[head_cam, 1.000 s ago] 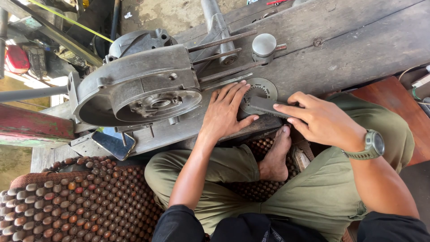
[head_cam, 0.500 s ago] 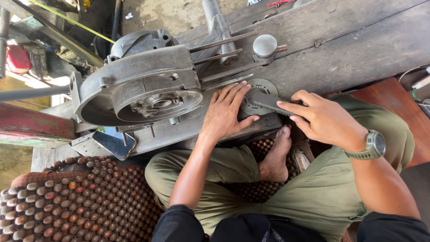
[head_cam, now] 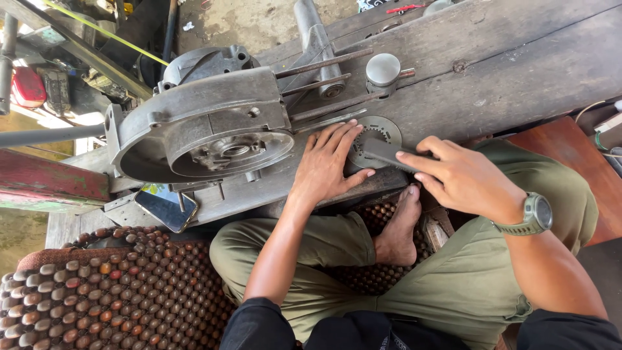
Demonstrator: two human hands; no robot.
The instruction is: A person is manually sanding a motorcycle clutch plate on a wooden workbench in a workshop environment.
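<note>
Weathered grey wooden planks (head_cam: 518,71) bear a round perforated metal disc (head_cam: 379,133); left hand (head_cam: 327,165) presses flat at its nine o'clock, right hand (head_cam: 463,178) grips what seems a dark flat metal file (head_cam: 389,154).

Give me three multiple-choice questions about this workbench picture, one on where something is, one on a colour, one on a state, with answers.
1. Where does the phone lie?
A. on the person's lap
B. at the bench edge below the engine casing
C. on top of the round perforated disc

2. What colour is the watch on the right wrist?
A. olive green
B. bright red
C. white

3. How is the left hand placed?
A. clenched in a fist in the air
B. gripping the phone
C. flat with fingers spread, pressing on the bench beside the disc

Answers: 1 B, the phone sits just under the casing near the beaded seat mat. 2 A, the strap and case are a dull green. 3 C, the palm lies down with fingertips at the disc while the right hand holds a dark tool on it.
</note>
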